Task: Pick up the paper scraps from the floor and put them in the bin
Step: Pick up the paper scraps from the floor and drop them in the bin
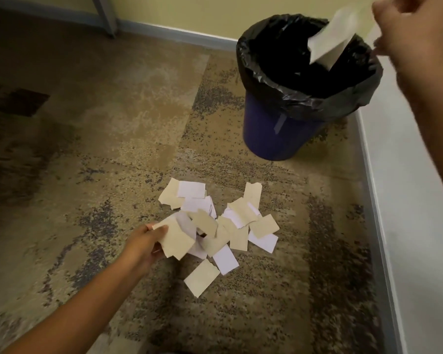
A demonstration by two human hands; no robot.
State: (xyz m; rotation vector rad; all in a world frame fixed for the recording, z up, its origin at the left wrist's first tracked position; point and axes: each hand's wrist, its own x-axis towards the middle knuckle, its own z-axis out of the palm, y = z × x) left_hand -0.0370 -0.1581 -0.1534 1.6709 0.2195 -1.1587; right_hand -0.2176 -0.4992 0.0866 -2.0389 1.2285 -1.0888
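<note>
A left hand [145, 242] reaches down to a pile of paper scraps [215, 226] on the patterned carpet [113, 123], thumb and fingers pinching a few tan pieces at the pile's edge. The right hand [409, 29] (blurred) pinches pale scraps [330, 40] above a blue bin [279, 134] lined with a black bag [317, 95], near the wall [407, 187].

Scraps [216, 227] on carpet [113, 123], bin [287, 134] behind, right, nr wall [414, 200].
</note>
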